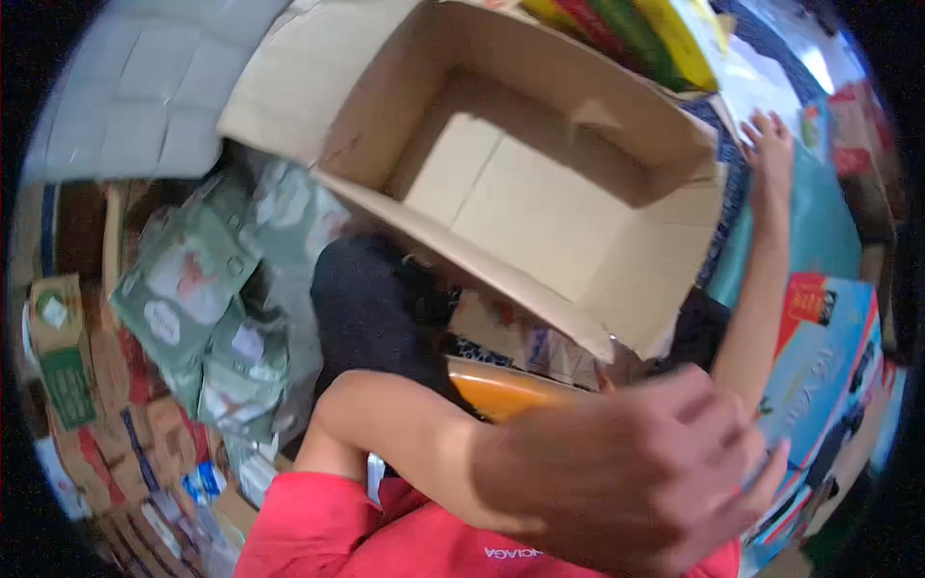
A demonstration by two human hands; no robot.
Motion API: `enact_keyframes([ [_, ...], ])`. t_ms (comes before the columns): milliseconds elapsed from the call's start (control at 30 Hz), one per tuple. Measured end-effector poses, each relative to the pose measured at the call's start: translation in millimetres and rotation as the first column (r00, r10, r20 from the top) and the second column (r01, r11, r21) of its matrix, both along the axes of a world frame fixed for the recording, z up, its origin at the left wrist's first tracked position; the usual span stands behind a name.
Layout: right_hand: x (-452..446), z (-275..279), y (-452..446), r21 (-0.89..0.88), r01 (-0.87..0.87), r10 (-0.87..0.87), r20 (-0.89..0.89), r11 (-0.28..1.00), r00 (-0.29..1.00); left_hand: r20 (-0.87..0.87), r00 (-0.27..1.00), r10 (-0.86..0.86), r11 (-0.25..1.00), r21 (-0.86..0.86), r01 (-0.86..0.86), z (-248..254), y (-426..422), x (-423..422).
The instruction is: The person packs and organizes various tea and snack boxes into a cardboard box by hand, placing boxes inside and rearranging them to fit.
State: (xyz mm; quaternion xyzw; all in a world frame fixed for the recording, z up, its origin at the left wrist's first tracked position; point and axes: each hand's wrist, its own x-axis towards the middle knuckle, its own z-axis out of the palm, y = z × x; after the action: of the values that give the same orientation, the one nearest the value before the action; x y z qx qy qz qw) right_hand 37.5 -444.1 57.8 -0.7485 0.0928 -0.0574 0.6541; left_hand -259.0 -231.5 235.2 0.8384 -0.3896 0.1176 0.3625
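Note:
A large open cardboard box (540, 212) sits tilted in front of me, its bare bottom showing and its flaps folded outward. My left hand (665, 472) reaches across my body, close to the camera and beside my right forearm. Motion smears its fingers, and I cannot tell whether it touches that arm. My right hand (768, 140) stretches past the right side of the box, fingers apart, near a white sheet (761, 82) and a teal surface (800, 222). No object shows in it.
Green plastic packages (193, 284) lie at the left, above brown cartons (125, 443). A yellow, red and green package (636, 34) stands behind the box. An orange object (515, 390) lies below it, and a blue printed box (819, 356) stands at the right.

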Motion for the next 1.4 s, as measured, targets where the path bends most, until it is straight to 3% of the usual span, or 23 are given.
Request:
enact_keyframes([
  [67, -3, 6, 7, -0.001, 0.026, -0.026, -0.036, 1.0, 0.999, -0.056, 0.996, -0.075, 0.996, -0.055, 0.072, -5, -5, -9],
  [233, -11, 10, 7, -0.028, -0.039, 0.039, 0.005, 0.999, 0.999, 0.171, 0.985, 0.028, 1.0, -0.01, -0.027, -5, -13, -19],
  [267, -11, 12, 8, -0.055, -0.015, 0.012, -0.06, 0.998, 0.998, 0.214, 0.976, 0.048, 0.999, 0.0, -0.049, -7, -16, -20],
  [300, -9, 6, 4, -0.072, 0.004, -0.004, 0.004, 0.997, 1.0, 0.177, 0.984, -0.023, 0.998, 0.064, 0.012, 2, -6, -18],
  [400, -11, 2, 5, -0.013, 0.021, -0.02, 0.071, 1.0, 0.997, 0.138, 0.99, -0.043, 0.991, -0.121, 0.06, -10, -15, -20],
  [433, -12, 5, 7, -0.016, 0.026, -0.026, 0.038, 1.0, 0.999, 0.085, 0.984, -0.156, 0.982, -0.095, 0.164, -4, -5, -18],
  [500, -16, 8, 8, -0.058, 0.021, -0.019, 0.04, 0.998, 0.999, 0.086, 0.975, -0.206, 0.95, -0.221, 0.221, -5, -5, -13],
  [533, -16, 8, 7, -0.086, 0.019, -0.016, 0.041, 0.996, 0.999, 0.132, 0.981, -0.144, 0.91, -0.373, 0.184, -11, -14, -11],
  [600, -11, 4, 8, -0.057, 0.033, -0.03, 0.052, 0.998, 0.998, 0.153, 0.978, -0.141, 0.842, -0.501, 0.2, -15, -15, -9],
  [733, -14, 9, 24, -0.079, 0.064, -0.059, 0.061, 0.995, 0.996, 0.121, 0.973, -0.194, 0.843, -0.487, 0.229, 6, 4, -7],
  [867, -1, -9, 31, -0.178, 0.057, -0.043, 0.086, 0.982, 0.995, 0.156, 0.977, -0.146, 0.934, -0.304, 0.188, 26, 25, -6],
  [900, -2, -7, 33, -0.242, 0.04, -0.021, 0.081, 0.97, 0.996, 0.084, 0.981, -0.173, 0.945, -0.266, 0.189, 40, 33, -9],
  [933, 1, -16, 38, -0.179, 0.036, -0.018, 0.1, 0.983, 0.995, 0.099, 0.967, -0.233, 0.938, -0.241, 0.251, 44, 45, -5],
  [1000, -2, -10, 45, -0.308, 0.009, 0.047, 0.174, 0.951, 0.984, 0.202, 0.903, -0.378, 0.889, -0.191, 0.415, 49, 72, 4],
  [1067, -2, -9, 54, -0.261, 0.046, 0.001, 0.178, 0.964, 0.984, 0.331, 0.933, -0.14, 0.884, -0.383, 0.268, 24, 90, -9],
  [1133, -1, -12, 62, -0.193, 0.09, -0.05, 0.203, 0.977, 0.978, 0.255, 0.94, 0.226, 0.726, -0.688, 0.012, 7, 75, -6],
  [1167, -1, -13, 68, -0.143, 0.12, -0.086, 0.225, 0.982, 0.971, -0.087, 0.98, 0.181, 0.514, -0.841, -0.17, -1, 78, 0],
  [1233, 7, -22, 77, -0.067, 0.175, -0.153, 0.254, 0.982, 0.955, -0.14, 0.842, 0.522, 0.56, -0.688, -0.462, -22, 73, 36],
  [1300, 24, -41, 80, -0.031, 0.221, -0.205, 0.268, 0.975, 0.941, -0.298, 0.799, 0.523, 0.54, -0.609, -0.581, -26, 62, 95],
  [1367, 12, -9, 79, -0.1, 0.181, -0.163, 0.167, 0.978, 0.972, 0.106, 0.762, 0.638, 0.723, -0.421, -0.547, -38, 68, 167],
  [1400, 7, 5, 78, -0.131, 0.163, -0.149, 0.115, 0.978, 0.982, 0.042, 0.765, 0.643, 0.731, -0.329, -0.597, -31, 67, 196],
])
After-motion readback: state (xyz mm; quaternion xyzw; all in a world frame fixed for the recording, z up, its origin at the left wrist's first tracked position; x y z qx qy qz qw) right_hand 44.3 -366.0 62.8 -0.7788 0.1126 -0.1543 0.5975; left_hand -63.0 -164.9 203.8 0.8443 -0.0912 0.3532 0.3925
